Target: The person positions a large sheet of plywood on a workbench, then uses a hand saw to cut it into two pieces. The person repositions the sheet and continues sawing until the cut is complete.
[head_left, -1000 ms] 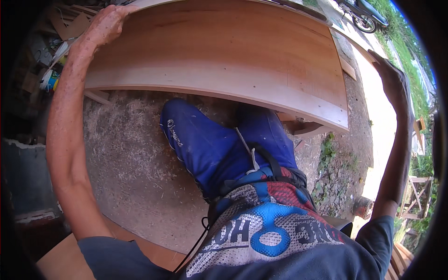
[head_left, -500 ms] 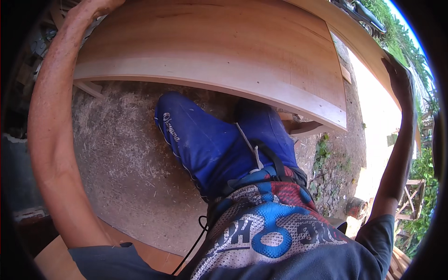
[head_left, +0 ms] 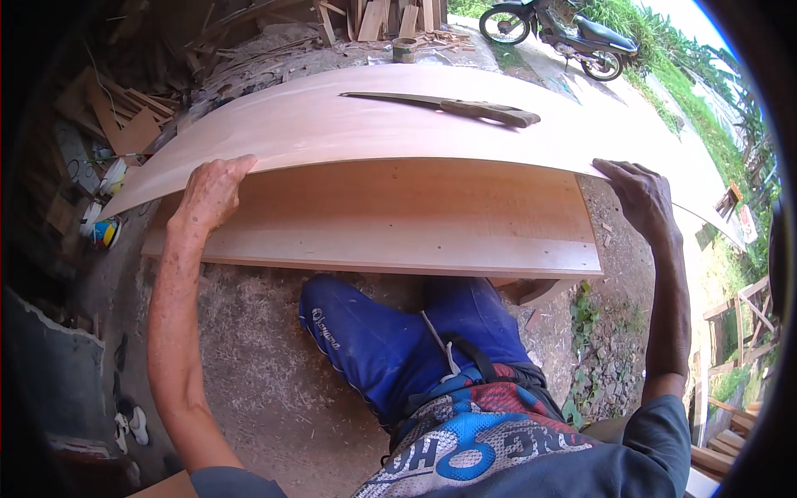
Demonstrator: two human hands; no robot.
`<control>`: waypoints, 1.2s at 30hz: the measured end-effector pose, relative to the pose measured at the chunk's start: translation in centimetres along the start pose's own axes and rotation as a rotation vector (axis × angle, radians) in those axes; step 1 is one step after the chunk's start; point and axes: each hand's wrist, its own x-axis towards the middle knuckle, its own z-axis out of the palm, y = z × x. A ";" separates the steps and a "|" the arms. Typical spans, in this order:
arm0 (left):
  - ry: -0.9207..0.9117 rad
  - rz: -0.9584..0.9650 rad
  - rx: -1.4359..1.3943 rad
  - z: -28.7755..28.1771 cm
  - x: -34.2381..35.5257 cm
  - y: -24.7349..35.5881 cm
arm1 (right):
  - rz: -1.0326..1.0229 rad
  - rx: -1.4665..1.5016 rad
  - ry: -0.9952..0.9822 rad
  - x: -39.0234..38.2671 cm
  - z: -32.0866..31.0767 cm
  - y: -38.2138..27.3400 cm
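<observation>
The left hand (head_left: pixel 212 192) grips the near edge of a wide, pale wooden sheet (head_left: pixel 282 116), fingers bent around the rim toward the left part of that edge; the right hand (head_left: pixel 639 199) grips the same edge farther right, its fingers likewise closed on the rim; the sheet stretches broadly in front of the person and lies above a brown wooden tabletop (head_left: pixel 374 228), whose near strip shows beneath the sheet's edge; whether the sheet's far side rests on anything I cannot tell; a handsaw (head_left: pixel 490 111) lies flat on top of the sheet, between the hands and beyond them, its blade pointing left and its dark handle to the right; the person's legs in blue trousers (head_left: pixel 365 340) reach to the tabletop's near side, over a rough grey floor (head_left: pixel 249 349) strewn with shavings; past the sheet, wood offcuts (head_left: pixel 374 21) stand at the back, and a motorcycle (head_left: pixel 573 37) is parked beside grass at upper right.
</observation>
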 end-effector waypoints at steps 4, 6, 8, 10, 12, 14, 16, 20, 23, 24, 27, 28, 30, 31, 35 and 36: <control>0.030 0.029 -0.030 0.6 -0.5 0.5 | -0.006 0.044 -0.003 -0.5 0.3 -0.2; 0.045 0.037 -0.036 0.5 -0.6 0.6 | -0.002 0.053 -0.007 -0.4 0.2 -0.5; 0.065 0.054 -0.056 0.7 -1.1 0.2 | 0.006 0.071 -0.017 -0.3 0.3 -1.1; 0.090 0.055 -0.059 0.8 -1.2 0.3 | -0.010 0.050 -0.002 -0.2 0.2 -1.2; 0.046 0.037 -0.049 0.3 -1.0 1.0 | -0.005 0.062 -0.003 -0.5 0.2 -1.2; 0.000 0.014 -0.052 0.4 -0.3 1.5 | -0.019 0.075 0.018 -1.0 0.7 -0.4; 0.011 -0.002 -0.065 0.5 -0.4 1.4 | -0.019 0.074 0.011 -1.0 0.7 -0.4; -0.002 -0.013 -0.045 0.2 -1.2 0.1 | 0.001 0.114 -0.004 -0.6 1.8 -1.3; -0.017 -0.052 -0.011 0.7 -0.3 0.3 | 0.027 0.046 -0.004 -0.8 1.5 0.4; 0.020 -0.053 -0.014 0.4 0.2 1.0 | 0.043 0.086 -0.014 -1.0 1.3 0.9; 0.423 -0.034 0.033 1.8 0.1 1.7 | -0.084 0.051 0.026 -1.2 3.0 3.6; 0.452 -0.060 0.044 1.7 -0.2 1.6 | -0.044 0.052 -0.017 -0.6 2.5 3.2; 0.320 -0.173 0.015 0.7 0.4 2.6 | -0.026 0.083 -0.011 -0.5 3.5 5.3; 0.346 -0.209 0.014 0.4 0.3 2.7 | -0.060 0.162 0.008 -0.3 3.7 6.8; 0.406 -0.273 0.040 2.1 1.1 2.8 | 0.061 0.049 -0.129 0.4 2.4 6.7; 0.446 -0.272 0.069 2.3 1.1 2.9 | 0.082 0.051 -0.113 0.3 2.5 6.9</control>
